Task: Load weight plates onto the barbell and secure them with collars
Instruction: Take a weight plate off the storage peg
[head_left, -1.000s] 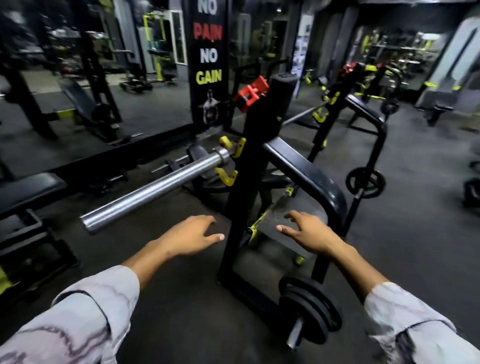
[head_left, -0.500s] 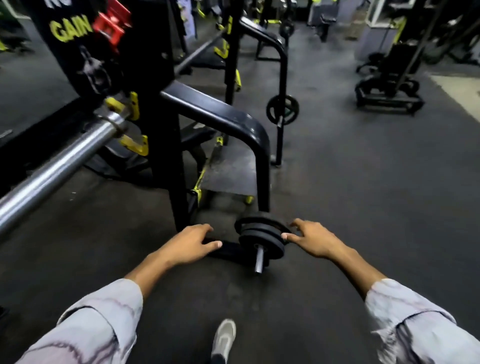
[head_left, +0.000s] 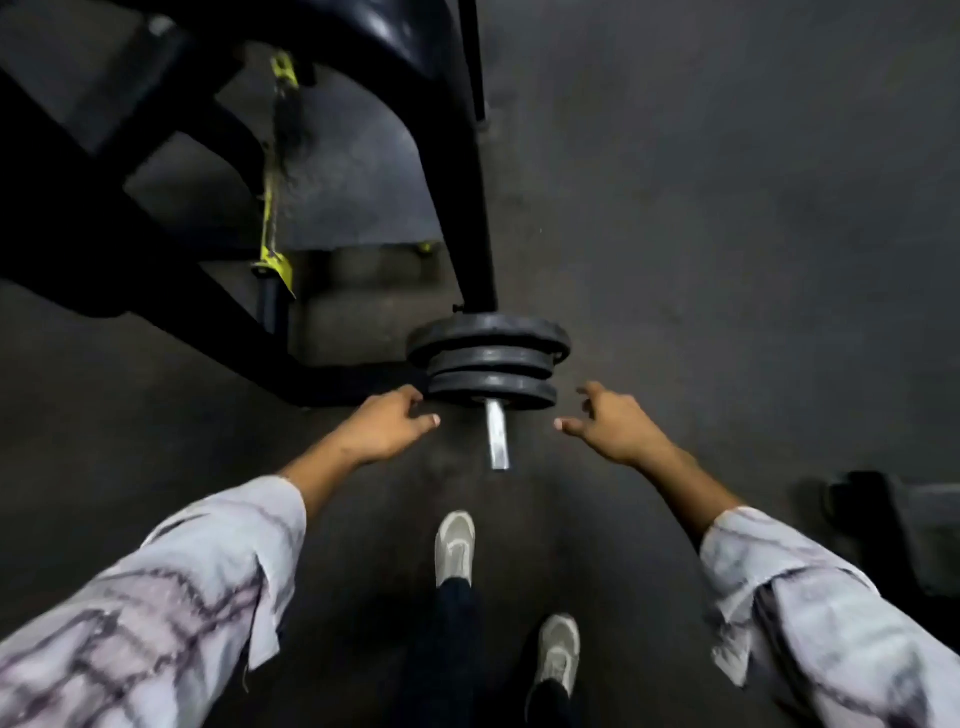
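Three black weight plates (head_left: 491, 358) are stacked on a short steel storage peg (head_left: 497, 435) at the foot of a black rack post (head_left: 475, 244). My left hand (head_left: 387, 428) reaches toward the left side of the nearest plate, fingers spread, holding nothing. On the other side my right hand (head_left: 605, 428) hovers just off the plate's right edge, also open and empty. Both hands sit slightly nearer to me than the plates; whether a finger touches is unclear. The barbell and collars are out of view.
The black bench frame (head_left: 171, 291) with yellow fittings (head_left: 272, 260) fills the upper left. My two grey shoes (head_left: 455, 545) stand on the dark rubber floor (head_left: 727, 234) below the peg. A dark object (head_left: 883, 530) sits low at the right edge.
My view has tilted steeply down and I have stepped closer, so the barbell has left the frame. Both hands have closed in on either side of the stored plates.
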